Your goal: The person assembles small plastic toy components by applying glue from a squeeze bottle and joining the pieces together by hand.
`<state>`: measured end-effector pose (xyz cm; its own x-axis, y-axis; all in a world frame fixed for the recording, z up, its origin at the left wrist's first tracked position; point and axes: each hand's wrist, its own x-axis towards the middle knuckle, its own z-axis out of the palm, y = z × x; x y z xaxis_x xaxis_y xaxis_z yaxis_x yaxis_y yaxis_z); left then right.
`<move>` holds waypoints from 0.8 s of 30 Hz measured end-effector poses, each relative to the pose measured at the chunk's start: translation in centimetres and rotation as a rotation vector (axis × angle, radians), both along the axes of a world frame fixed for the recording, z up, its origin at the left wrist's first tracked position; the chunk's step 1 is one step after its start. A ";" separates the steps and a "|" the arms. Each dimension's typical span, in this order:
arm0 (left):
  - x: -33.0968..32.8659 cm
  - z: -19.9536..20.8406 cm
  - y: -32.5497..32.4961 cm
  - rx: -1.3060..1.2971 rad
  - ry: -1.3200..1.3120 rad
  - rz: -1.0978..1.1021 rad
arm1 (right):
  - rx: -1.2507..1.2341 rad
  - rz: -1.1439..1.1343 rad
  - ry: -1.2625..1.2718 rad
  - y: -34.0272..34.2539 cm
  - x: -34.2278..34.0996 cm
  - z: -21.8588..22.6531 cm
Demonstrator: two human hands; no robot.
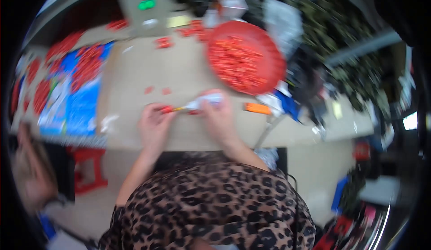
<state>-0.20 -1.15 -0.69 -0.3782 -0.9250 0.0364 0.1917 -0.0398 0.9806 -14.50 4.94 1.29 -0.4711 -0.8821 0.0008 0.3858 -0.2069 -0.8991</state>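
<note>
My left hand (155, 123) pinches a small red piece (167, 109) between thumb and fingertips, over the table. In my right hand (218, 114) is a white squeeze bottle (193, 105), its thin yellow tip pointing left and meeting the red piece or nearly so; blur hides whether they touch. A bit of red also shows under the bottle by my right fingers. Two more small red pieces (166, 91) lie just beyond my left hand. Right of my right hand rests an orange, box-like object (257, 108).
A round red basket (277, 61) full of small red pieces stands at the far right. Red pieces cover a blue-and-white sheet (83, 108) on the left. Dark green material (332, 25) is heaped at the back right. Another person's arm (33, 160) shows at far left, near a red stool (90, 169).
</note>
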 end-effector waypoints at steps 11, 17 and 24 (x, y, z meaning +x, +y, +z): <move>-0.1 0.7 0.3 0.023 0.074 0.002 | -0.029 0.001 -0.159 -0.2 0.0 0.1; -0.5 0.4 0.4 0.081 0.211 0.013 | -0.154 0.008 0.076 0.2 0.4 1.2; -0.1 0.5 0.2 0.068 0.211 0.006 | -0.181 -0.011 0.252 0.1 0.9 1.2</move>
